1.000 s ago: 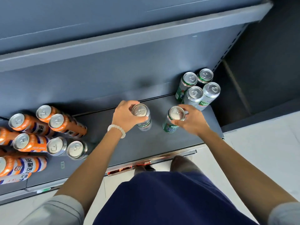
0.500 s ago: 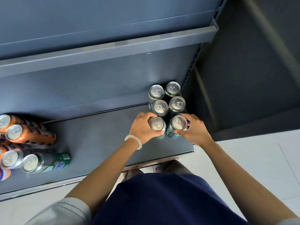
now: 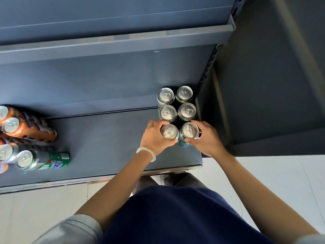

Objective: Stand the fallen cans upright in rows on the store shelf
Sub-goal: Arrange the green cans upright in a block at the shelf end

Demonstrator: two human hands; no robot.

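Note:
At the right end of the dark shelf (image 3: 105,138), several green cans stand upright in two rows. Four of them (image 3: 176,104) stand behind the front pair. My left hand (image 3: 154,138) is wrapped around the front left can (image 3: 169,132). My right hand (image 3: 205,138) grips the front right can (image 3: 190,130). Both held cans stand upright on the shelf, touching the rows behind. At the left a fallen green can (image 3: 42,160) lies on its side beside fallen orange cans (image 3: 26,128).
The upper shelf's front edge (image 3: 114,44) juts out above the cans. The shelf upright (image 3: 209,67) stands just right of the rows. The lower shelf's metal front lip (image 3: 105,179) runs above the pale floor (image 3: 263,182). My dark blue clothing fills the bottom middle.
Both hands carried their green cans right and back, setting them against the four standing cans. The view shifted right, so fewer fallen cans show at the left.

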